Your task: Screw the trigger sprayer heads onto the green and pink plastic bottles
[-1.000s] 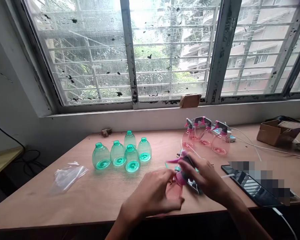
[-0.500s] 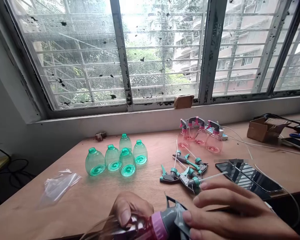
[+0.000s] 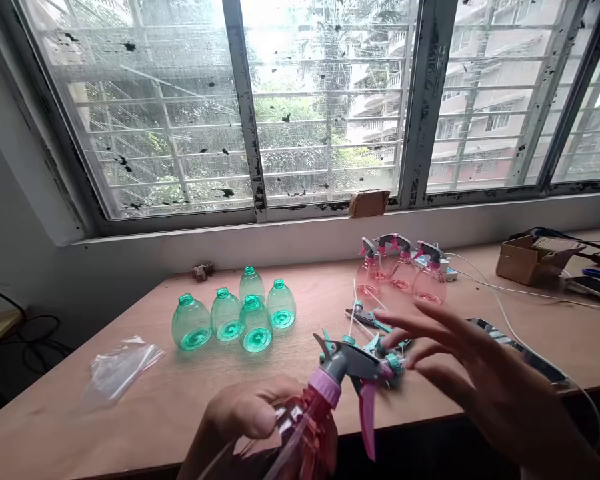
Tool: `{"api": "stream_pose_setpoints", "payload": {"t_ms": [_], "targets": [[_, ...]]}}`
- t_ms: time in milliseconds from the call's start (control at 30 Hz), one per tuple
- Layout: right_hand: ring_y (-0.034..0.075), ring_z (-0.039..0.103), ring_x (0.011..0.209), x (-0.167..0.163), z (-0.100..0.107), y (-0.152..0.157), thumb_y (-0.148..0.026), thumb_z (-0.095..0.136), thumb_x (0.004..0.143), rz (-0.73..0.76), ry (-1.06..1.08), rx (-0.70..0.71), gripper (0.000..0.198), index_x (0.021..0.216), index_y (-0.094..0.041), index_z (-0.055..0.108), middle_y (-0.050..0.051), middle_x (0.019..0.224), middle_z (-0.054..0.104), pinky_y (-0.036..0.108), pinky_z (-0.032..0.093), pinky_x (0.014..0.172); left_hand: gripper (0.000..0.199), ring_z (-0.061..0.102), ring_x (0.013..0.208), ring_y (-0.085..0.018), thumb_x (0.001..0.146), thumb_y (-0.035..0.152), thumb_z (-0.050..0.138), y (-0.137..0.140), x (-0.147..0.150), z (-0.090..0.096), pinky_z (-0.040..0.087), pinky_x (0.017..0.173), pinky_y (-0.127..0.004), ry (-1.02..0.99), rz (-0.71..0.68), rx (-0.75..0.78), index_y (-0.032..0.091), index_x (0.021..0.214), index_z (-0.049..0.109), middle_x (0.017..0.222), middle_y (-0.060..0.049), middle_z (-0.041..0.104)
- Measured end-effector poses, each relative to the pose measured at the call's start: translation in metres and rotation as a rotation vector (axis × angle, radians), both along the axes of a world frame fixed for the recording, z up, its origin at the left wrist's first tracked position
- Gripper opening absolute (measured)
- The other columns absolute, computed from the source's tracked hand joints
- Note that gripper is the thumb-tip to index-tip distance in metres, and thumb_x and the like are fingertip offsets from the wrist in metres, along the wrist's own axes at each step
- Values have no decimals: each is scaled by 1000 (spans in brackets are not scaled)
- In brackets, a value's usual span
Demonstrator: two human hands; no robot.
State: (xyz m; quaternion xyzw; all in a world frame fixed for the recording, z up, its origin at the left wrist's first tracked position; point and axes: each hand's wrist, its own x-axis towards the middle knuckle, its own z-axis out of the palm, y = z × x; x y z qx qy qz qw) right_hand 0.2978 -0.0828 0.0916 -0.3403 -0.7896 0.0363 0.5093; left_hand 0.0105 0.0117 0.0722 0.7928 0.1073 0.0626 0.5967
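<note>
Window [image 3: 305,120] fills the upper half of my head view; the table [image 3: 130,440] runs below it. My right hand [image 3: 485,373] hangs open at the right, fingers spread, just beside the nozzle end of the sprayer; I cannot tell whether a fingertip touches. My left hand [image 3: 245,415] has its grip closed around a pink spray bottle [image 3: 310,427] at the table's near edge: tilted, neck up and rightward, grey spray head [image 3: 360,361] on, pink trigger [image 3: 367,423] hanging down. Five open-necked green bottles [image 3: 255,327] stand left of centre. Four pink sprayers [image 3: 430,285] stand at the back, right of centre. Clear plastic bag [image 3: 123,370], far left. Loose grey-and-green heads [image 3: 363,316] lie beyond the held bottle, partly hidden.
</note>
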Motion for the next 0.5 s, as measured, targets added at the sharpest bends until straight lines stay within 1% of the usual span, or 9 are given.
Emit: {"api": "stream_pose_setpoints", "payload": {"t_ms": [67, 133, 167, 233, 267, 333, 367, 433, 500], "targets": [[23, 76, 91, -2, 1, 13, -46, 47, 103, 115, -42, -219, 53, 153, -35, 36, 9, 133, 70, 32, 65, 71, 61, 66, 78, -22, 89, 65, 60, -3, -2, 16, 55, 67, -28, 18, -29, -12, 10, 112, 70, 91, -3, 71], [24, 74, 95, -9, -1, 25, -52, 63, 94, 152, -148, -381, 69, 154, -33, 36, 10, 137, 67, 34, 62, 81, 77, 57, 65, -17, 79, 78, 57, -3, 0, 25, 47, 58, -23, 48, -53, -9, 8, 108, 73, 74, -1, 66], [25, 72, 101, -15, -3, 31, -51, 69, 90, 156, -188, -416, 73, 153, -31, 38, 11, 138, 66, 35, 60, 88, 78, 53, 61, -15, 77, 80, 58, -3, 3, 28, 45, 54, -22, 66, -67, -5, 8, 105, 74, 69, 0, 62], [25, 70, 106, -24, -5, 42, -49, 68, 91, 215, -227, -458, 61, 145, -26, 51, 11, 130, 71, 35, 56, 93, 74, 45, 53, -13, 74, 80, 61, -2, 8, 30, 40, 49, -21, 91, -81, 5, 10, 93, 76, 60, 2, 54], [24, 71, 101, -27, -6, 48, -50, 65, 93, 266, -232, -484, 50, 135, -23, 60, 10, 118, 76, 33, 57, 89, 72, 43, 53, -13, 73, 80, 62, -1, 10, 30, 40, 50, -22, 92, -65, 23, 11, 88, 76, 59, 3, 52], [21, 73, 82, -25, -8, 57, -52, 61, 95, 340, -236, -543, 38, 112, -20, 72, 6, 93, 79, 30, 58, 75, 65, 51, 61, -16, 77, 76, 60, 0, 10, 33, 46, 61, -24, 91, 14, 77, 14, 88, 76, 66, 1, 58], [19, 72, 75, -20, -9, 61, -52, 62, 94, 338, -230, -557, 36, 104, -19, 73, 5, 86, 78, 29, 57, 71, 61, 56, 69, -19, 79, 73, 59, 1, 8, 35, 48, 70, -25, 107, 68, 109, 16, 91, 76, 74, -1, 64], [19, 71, 74, -3, -10, 68, -49, 66, 92, 253, -203, -555, 31, 98, -20, 73, 4, 86, 77, 29, 55, 69, 54, 63, 87, -25, 80, 68, 61, 1, -4, 41, 50, 81, -28, 188, 156, 153, 20, 100, 77, 92, -3, 71], [20, 70, 78, 20, -12, 75, -47, 67, 92, 118, -157, -546, 28, 98, -21, 73, 4, 91, 77, 30, 54, 70, 49, 66, 89, -25, 83, 61, 64, 1, -24, 46, 53, 78, -27, 291, 264, 170, 22, 113, 73, 101, -4, 74]]}}
